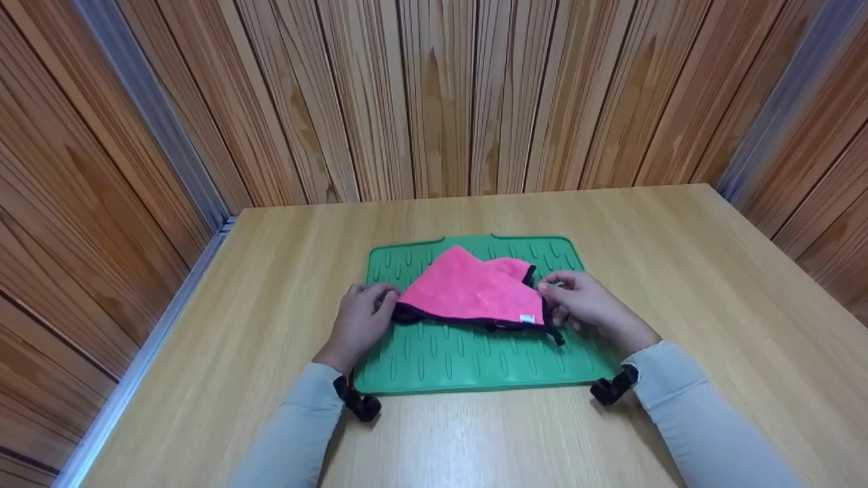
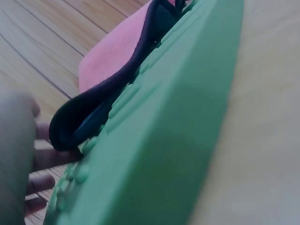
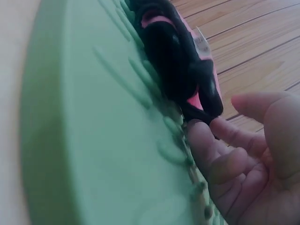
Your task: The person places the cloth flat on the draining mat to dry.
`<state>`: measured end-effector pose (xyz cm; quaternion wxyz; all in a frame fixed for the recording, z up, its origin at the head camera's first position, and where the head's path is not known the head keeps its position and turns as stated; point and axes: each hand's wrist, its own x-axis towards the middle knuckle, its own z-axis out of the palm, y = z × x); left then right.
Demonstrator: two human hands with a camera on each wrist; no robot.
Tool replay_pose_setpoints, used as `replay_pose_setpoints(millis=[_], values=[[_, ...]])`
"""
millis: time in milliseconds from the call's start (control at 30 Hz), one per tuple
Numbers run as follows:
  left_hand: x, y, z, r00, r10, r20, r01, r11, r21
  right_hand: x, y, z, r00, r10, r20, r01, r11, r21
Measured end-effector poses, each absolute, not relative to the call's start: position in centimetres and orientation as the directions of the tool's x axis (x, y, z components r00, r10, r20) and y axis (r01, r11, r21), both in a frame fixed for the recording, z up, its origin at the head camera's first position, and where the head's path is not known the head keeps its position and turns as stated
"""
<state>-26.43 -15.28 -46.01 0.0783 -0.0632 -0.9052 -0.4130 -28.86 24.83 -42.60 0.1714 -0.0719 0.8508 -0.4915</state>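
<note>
A pink cloth [image 1: 468,288] with black edging lies folded and uneven on a green ridged mat [image 1: 461,366]. A small white label [image 1: 527,318] shows near its right corner. My left hand [image 1: 361,322] is at the cloth's left corner; in the left wrist view its fingers [image 2: 51,159] reach to the rounded dark fold. At the right edge is my right hand [image 1: 583,298]. In the right wrist view its fingertips [image 3: 201,133] touch the black-edged corner, while the thumb [image 3: 248,105] stands apart from the fingers. Part of the cloth's underside is hidden.
The mat lies on a light wooden table [image 1: 271,271]. Wood-plank walls [image 1: 441,102] stand behind and at both sides, with metal posts [image 1: 156,108] in the corners. Black straps [image 1: 359,403] are on both wrists.
</note>
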Motion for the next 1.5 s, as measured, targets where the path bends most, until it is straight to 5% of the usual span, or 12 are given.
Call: replay_pose_setpoints(millis=[633,1000,1500], values=[[-28.2,-12.6,-44.6,-0.998,-0.045,0.038,0.0,0.639,0.769,-30.1,22.5,-42.6,-0.92,-0.232,-0.314,0.211,0.381,-0.9],[-29.1,-13.7,-45.2,-0.997,-0.043,0.062,0.027,0.569,0.822,-30.1,23.6,-42.2,-0.9,-0.336,-0.279,0.182,0.292,-0.939],[-26.5,-13.8,-41.1,-0.999,-0.047,0.001,-0.021,0.467,0.884,-29.9,25.1,-39.8,-0.944,-0.257,-0.209,0.145,0.246,-0.958]])
